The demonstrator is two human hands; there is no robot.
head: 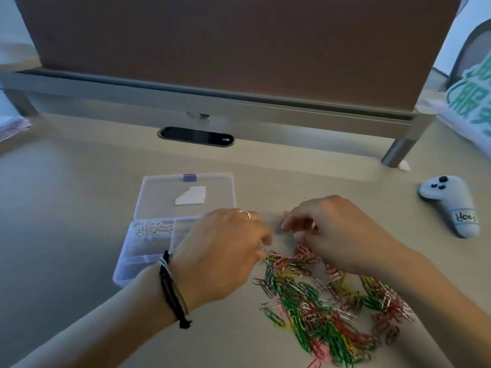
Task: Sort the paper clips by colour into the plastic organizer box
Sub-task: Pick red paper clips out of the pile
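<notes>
A heap of mixed paper clips (321, 301), green, yellow, red, pink and silver, lies on the desk in front of me. The clear plastic organizer box (148, 251) stands to its left with its lid (186, 195) folded open behind it. Silver clips (154, 229) fill its far left compartment. My left hand (220, 256) hovers over the box's right side and the heap's far edge, fingers curled, seemingly pinching silver clips. My right hand (337, 232) is above the heap's far side and pinches a reddish clip (285, 216) at its fingertips.
A grey handheld controller (451, 203) with a label lies at the right. A partition board (225, 43) on a metal rail stands behind the desk, with a cable slot (196, 135) below it. Papers (10, 126) sit far left, a printed bag (470, 102) far right.
</notes>
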